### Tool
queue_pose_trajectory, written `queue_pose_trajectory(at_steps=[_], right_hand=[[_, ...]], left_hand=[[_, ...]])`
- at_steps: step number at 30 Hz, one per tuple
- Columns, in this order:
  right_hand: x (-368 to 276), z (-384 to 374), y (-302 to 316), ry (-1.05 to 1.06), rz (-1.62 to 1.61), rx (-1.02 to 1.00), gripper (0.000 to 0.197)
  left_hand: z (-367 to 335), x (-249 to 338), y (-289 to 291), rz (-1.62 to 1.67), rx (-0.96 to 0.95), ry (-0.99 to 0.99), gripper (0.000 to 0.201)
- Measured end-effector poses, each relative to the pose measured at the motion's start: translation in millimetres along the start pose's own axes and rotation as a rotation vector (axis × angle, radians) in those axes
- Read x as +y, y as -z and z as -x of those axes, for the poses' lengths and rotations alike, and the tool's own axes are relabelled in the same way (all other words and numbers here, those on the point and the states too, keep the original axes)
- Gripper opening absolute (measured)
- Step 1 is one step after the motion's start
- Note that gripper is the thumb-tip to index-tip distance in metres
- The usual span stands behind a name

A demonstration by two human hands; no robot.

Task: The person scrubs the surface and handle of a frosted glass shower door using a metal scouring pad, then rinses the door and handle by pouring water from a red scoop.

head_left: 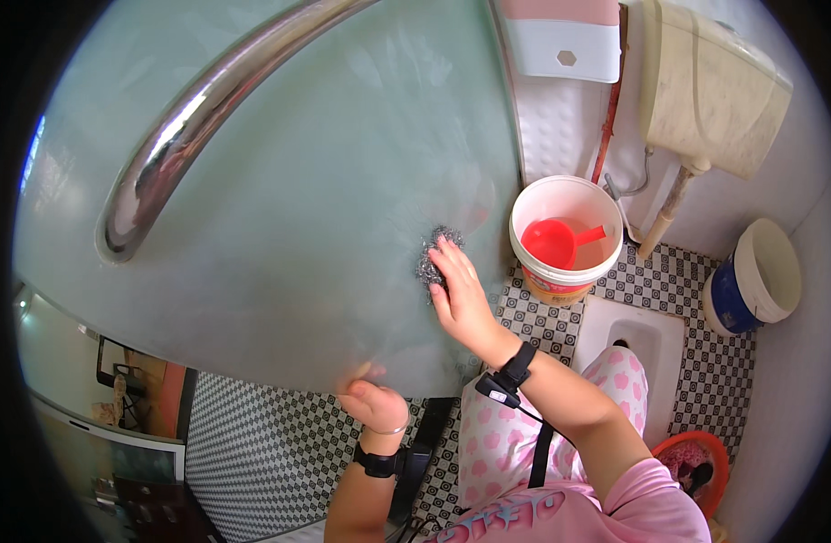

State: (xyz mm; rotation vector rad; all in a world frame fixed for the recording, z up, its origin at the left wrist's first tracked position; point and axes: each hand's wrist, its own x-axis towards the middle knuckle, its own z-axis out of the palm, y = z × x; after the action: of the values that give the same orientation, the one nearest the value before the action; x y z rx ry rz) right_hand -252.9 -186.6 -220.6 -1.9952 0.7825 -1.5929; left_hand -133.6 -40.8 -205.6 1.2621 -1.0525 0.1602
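A frosted, greenish glass door (280,226) fills the left and middle of the head view, with a curved chrome handle (185,118) on it. My right hand (463,299) presses a steel wool scourer (431,258) against the glass, fingers bent over it near the door's right edge. At the door's lower edge, my left hand (377,404) grips the glass, thumb on the near side. Its other fingers show only dimly through the pane. Both wrists wear black bands, and the right one carries a small device.
Right of the door stands a white bucket (521,217) with a red dipper (549,242) in water. Farther right are a squat toilet (673,328), a blue-and-white bucket (737,291) and a wall cistern (714,86). An orange basin (721,462) sits at lower right on the patterned tile floor (253,443).
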Motion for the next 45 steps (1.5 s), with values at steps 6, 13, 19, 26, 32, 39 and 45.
queue_pose_trajectory(at_steps=[6,13,19,26,32,39,45], right_hand=[[-42.7,-77.3,16.5,0.189,0.019,0.067,0.059],[-23.2,25.1,-1.7,0.109,-0.014,-0.054,0.062],[-21.7,-14.6,-14.5,0.221,-0.048,0.189,0.036],[-21.2,8.7,-29.4,0.069,-0.081,0.169,0.035],[-13.9,101.8,-44.2,0.139,-0.111,0.036,0.03],[-39.4,37.1,-33.5,0.125,-0.05,0.086,0.033],[-13.1,111.4,-43.6,0.075,-0.09,-0.004,0.037]], left_hand=[[-0.3,4.0,0.5,-0.009,0.003,0.012,0.056],[0.7,2.6,2.6,-0.004,-0.017,0.017,0.054],[3.1,-2.7,3.2,-0.019,0.002,0.026,0.054],[0.0,0.4,4.2,0.011,0.0,0.042,0.056],[0.9,7.6,-0.8,0.046,-0.002,0.076,0.056],[1.1,2.4,3.1,0.079,0.02,0.048,0.053],[-1.7,9.3,-5.1,0.076,-0.043,0.038,0.056]])
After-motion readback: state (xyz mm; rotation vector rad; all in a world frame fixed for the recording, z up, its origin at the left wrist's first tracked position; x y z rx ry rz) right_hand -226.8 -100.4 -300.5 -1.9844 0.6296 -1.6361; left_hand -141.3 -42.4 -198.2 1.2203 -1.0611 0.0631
